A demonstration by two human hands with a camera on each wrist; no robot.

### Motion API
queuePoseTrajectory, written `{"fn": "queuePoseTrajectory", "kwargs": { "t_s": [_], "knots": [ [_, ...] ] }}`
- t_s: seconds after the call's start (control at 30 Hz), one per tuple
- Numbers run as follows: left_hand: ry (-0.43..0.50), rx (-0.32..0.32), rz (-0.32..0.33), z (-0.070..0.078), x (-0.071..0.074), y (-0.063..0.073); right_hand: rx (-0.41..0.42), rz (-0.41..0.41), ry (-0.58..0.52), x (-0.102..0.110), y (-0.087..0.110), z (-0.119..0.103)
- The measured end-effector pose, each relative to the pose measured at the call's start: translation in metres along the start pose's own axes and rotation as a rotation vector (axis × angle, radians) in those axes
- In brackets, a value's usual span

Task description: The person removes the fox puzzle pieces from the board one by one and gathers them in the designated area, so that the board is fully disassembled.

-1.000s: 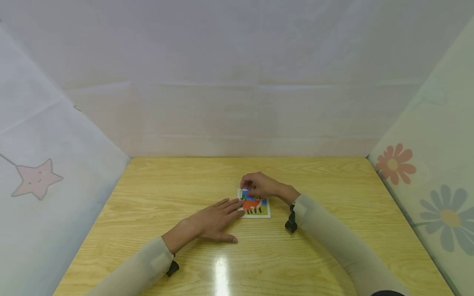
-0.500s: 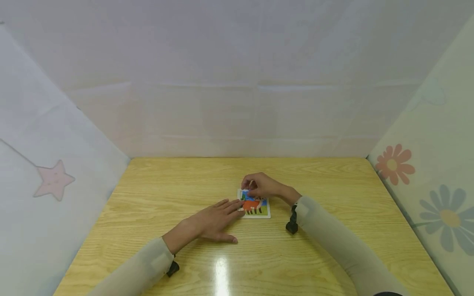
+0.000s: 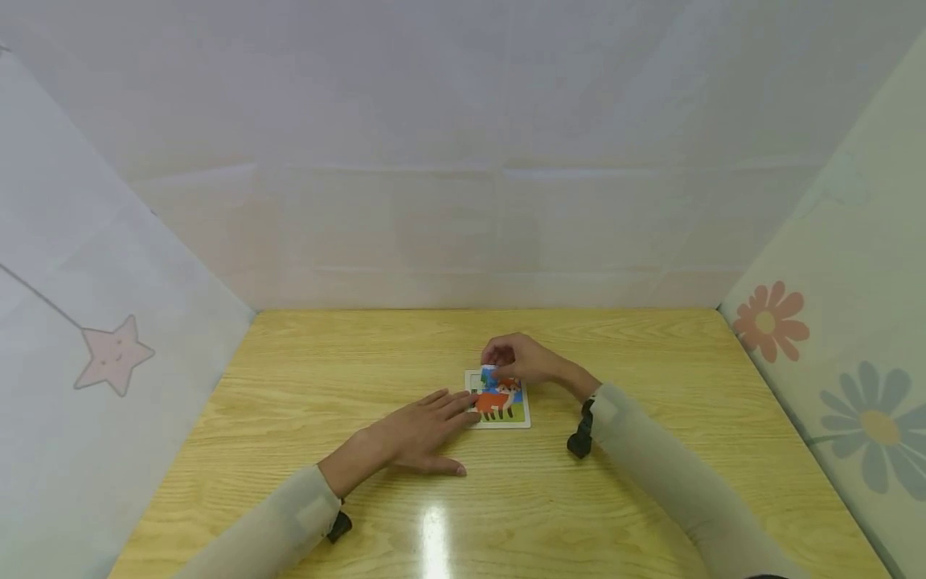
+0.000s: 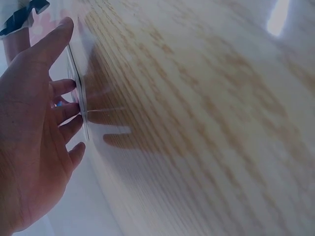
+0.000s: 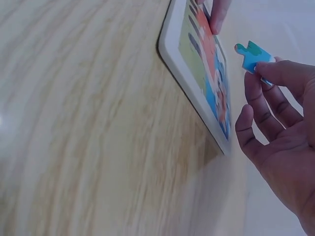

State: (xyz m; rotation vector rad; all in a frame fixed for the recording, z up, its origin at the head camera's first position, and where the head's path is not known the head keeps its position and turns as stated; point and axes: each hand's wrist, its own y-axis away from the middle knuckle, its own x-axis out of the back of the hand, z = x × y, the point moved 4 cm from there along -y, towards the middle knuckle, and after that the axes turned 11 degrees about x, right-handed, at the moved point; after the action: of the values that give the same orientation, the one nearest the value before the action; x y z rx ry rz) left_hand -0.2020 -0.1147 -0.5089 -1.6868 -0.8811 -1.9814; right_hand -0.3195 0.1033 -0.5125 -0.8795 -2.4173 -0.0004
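Note:
A jigsaw puzzle board with a white frame and an orange fox picture lies flat on the table. At its upper left a pale recess shows bare. My right hand pinches a blue and green puzzle piece between thumb and fingers, raised off the board, as the right wrist view shows. My left hand lies with straight fingers spread, its fingertips on the board's left side. In the left wrist view the left hand's fingers touch the board edge, which is seen nearly side-on.
The wooden table is bounded by a pale cloth wall at the back. Further cloth sides carry a pink star on the left and flowers on the right. Light glares off the table's front.
My right hand has lifted the puzzle piece out of the board's upper left and shifted slightly right, uncovering the fox's head and the recess. My left hand stays in place.

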Motion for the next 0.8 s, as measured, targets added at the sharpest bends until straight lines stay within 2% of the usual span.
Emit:
{"fn": "queuePoseTrajectory", "kwargs": {
  "t_s": [0.53, 0.8],
  "knots": [
    [0.014, 0.009, 0.005, -0.001, -0.001, -0.001, -0.020, 0.035, 0.029, 0.027, 0.038, -0.004],
    [0.017, 0.009, 0.003, -0.001, -0.001, -0.001, -0.059, 0.060, -0.005, 0.038, 0.063, 0.002]
  ]
}}
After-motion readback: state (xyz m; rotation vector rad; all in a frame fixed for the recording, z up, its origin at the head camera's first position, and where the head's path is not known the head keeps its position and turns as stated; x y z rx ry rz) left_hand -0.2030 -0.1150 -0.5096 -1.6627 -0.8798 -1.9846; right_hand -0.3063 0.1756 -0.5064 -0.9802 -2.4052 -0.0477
